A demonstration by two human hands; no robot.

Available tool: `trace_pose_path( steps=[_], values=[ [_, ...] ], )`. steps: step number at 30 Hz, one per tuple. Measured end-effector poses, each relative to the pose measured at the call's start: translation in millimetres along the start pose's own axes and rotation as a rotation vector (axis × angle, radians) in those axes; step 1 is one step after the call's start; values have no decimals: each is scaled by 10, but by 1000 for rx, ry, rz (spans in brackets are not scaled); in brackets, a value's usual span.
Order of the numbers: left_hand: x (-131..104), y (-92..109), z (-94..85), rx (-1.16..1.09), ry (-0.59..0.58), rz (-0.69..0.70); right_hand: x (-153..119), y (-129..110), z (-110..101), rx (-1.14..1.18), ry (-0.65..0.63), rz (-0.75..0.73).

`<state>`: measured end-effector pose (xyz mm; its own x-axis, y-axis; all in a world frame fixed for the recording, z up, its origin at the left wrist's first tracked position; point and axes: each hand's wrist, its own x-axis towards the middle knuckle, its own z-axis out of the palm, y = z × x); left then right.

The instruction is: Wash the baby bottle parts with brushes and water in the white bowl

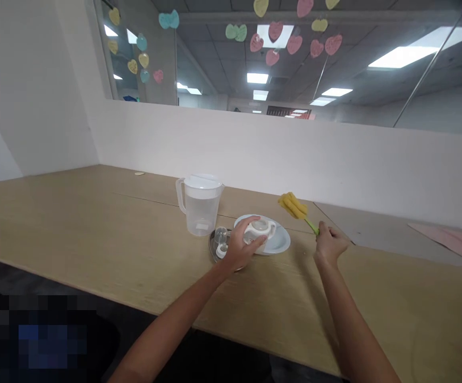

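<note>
My left hand (244,244) is closed around a small white pot (261,234) with a side handle, its round greyish face upward. I cannot tell whether that face is an opening or the base. Behind the pot lies a white oval dish (282,242). Below my left hand, partly hidden by it, is a round metal tray (212,250). On the tray stand a clear glass cup (220,234) and a small white piece (221,250). My right hand (330,242) grips the green handle of a yellow sponge brush (293,205), its head raised above the table, apart from the pot.
A clear lidded pitcher (201,207) of water stands behind the tray on the wooden table (95,229). A small flat pale piece (139,173) lies near the wall. Pink sheet material (450,242) is at the right. A wall with a window closes off the back.
</note>
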<state>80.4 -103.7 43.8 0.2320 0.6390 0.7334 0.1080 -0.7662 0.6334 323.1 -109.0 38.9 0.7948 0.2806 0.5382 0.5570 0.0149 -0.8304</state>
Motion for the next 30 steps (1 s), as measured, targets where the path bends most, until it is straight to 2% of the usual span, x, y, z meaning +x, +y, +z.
trace_pose_path(
  steps=[3,5,6,8,11,13,15,19,20,25,29,30],
  values=[
    [120,-103,-5,70,67,65,235,-348,-63,-74,-103,-219],
    [137,-191,-4,136,104,107,365,-619,-132,-225,-227,-402],
    [132,-234,-6,172,118,117,401,-755,-175,-317,-242,-485],
    [107,-305,-16,244,137,119,394,-1004,-273,-444,-149,-621],
    [62,-349,-24,333,140,132,209,-1256,-397,-522,-5,-840],
    [38,-345,-12,376,128,162,31,-1324,-402,-543,19,-976],
    [21,-334,11,405,100,207,-131,-1333,-324,-564,-43,-1066],
    [7,-349,36,439,63,276,-259,-1285,-101,-600,-273,-1103],
    [7,-362,35,444,70,273,-245,-1274,-79,-596,-282,-1089],
    [12,-419,34,453,119,296,-181,-1274,-145,-585,-146,-943],
    [17,-433,36,471,88,343,-212,-1286,-134,-576,-287,-1031],
    [23,-436,28,484,95,333,-191,-1283,-141,-579,-286,-1024]
  ],
)
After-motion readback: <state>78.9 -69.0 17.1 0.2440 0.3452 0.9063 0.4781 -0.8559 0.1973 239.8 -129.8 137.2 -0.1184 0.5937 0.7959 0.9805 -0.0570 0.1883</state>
